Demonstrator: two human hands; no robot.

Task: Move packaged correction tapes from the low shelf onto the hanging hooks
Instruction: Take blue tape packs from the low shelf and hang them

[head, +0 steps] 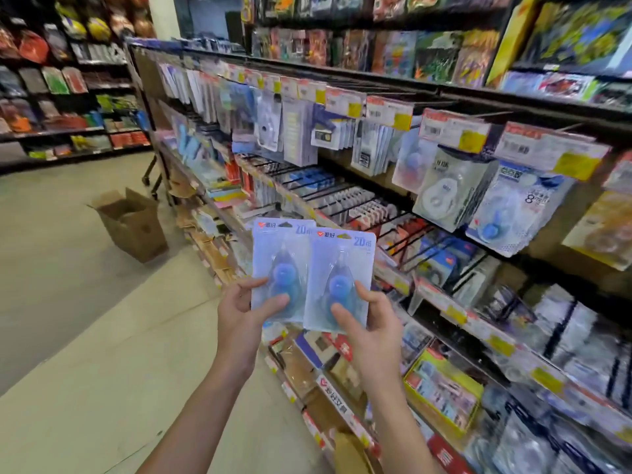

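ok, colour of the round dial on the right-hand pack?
Blue dial, on a pale blue card; head view shows it.

Open floor (78,319) lies to your left, broken only by 1 open cardboard box (131,225) near the shelving. To your right, hanging packages (455,189) crowd the hooks (403,230) edge to edge, and price tags (455,131) overhang the row above, leaving narrow gaps between prongs.

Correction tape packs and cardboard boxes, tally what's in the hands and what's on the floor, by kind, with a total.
Blue correction tape packs in hand: 2, the left pack in the left hand and the right pack in the right hand
Open cardboard boxes on the floor: 1, the cardboard box
Total: 3
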